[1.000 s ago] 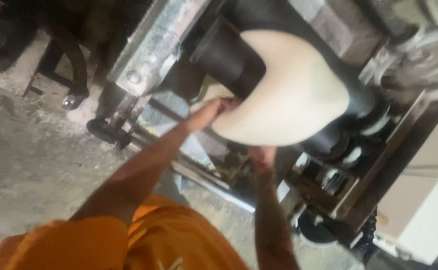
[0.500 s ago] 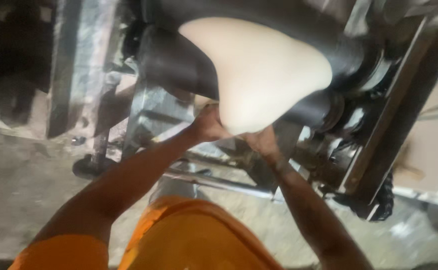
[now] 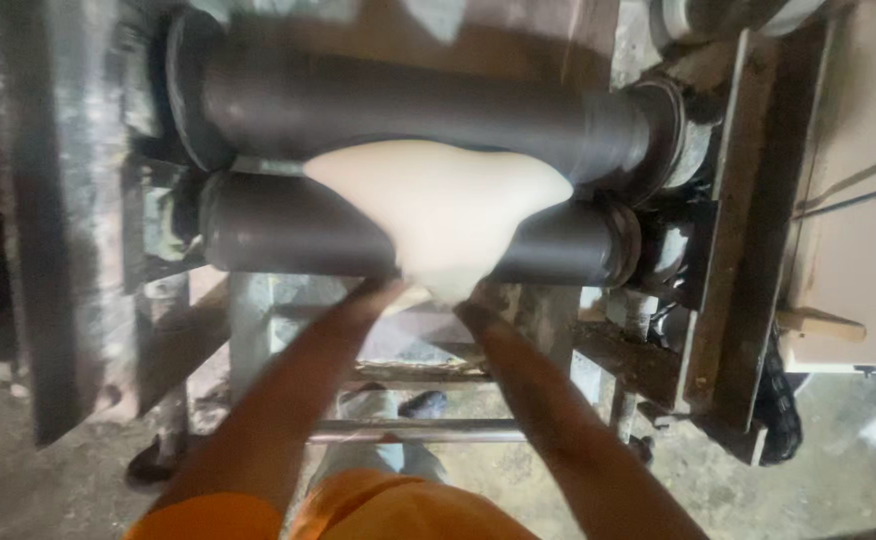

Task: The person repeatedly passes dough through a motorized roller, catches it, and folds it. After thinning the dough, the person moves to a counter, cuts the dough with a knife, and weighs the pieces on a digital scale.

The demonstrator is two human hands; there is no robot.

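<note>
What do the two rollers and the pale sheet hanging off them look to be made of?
Upper roller and lower roller: probably metal, dark grey, smooth with a dull sheen. Pale sheet: looks like soft dough or a similar pliable mass, cream, matte; it drapes over the lower roller and narrows toward the left hand and right hand.

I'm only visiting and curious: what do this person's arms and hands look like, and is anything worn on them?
Both arms are bare along the whole visible length, with no gloves, watch or bands showing. The left hand and right hand are bare too, though blurred. Orange clothing shows at the bottom edge of the view.
</note>
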